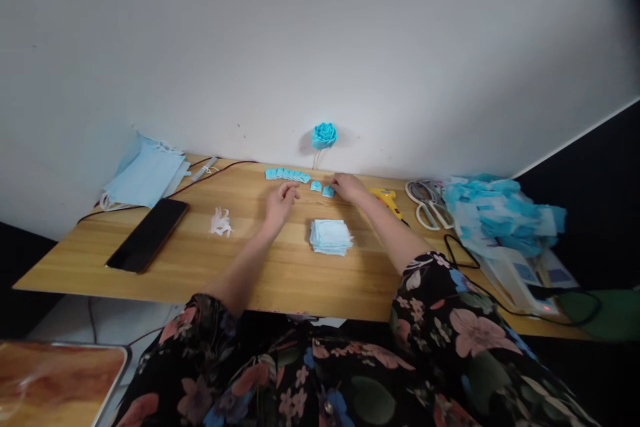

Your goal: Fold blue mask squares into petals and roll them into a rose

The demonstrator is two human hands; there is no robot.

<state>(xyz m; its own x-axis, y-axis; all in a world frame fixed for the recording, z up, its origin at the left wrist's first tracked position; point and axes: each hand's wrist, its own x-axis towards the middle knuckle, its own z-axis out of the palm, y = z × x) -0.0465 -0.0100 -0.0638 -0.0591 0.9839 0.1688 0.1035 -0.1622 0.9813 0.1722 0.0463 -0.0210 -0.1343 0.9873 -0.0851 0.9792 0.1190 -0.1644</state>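
Observation:
My right hand has its fingers closed at the edge of a small folded blue piece on the table. Just left of that piece lies another folded blue piece. A row of overlapping blue folded pieces stretches further left. My left hand hovers below this row with its fingers curled; I cannot make out anything in them. Nearer to me sits a stack of pale blue fabric squares. A blue flower on a thin stem leans against the wall behind.
Left of my arms lie a black phone, face masks and white scraps. To the right are a yellow glue gun, white-handled scissors, a heap of blue material and a white power strip with a black cable.

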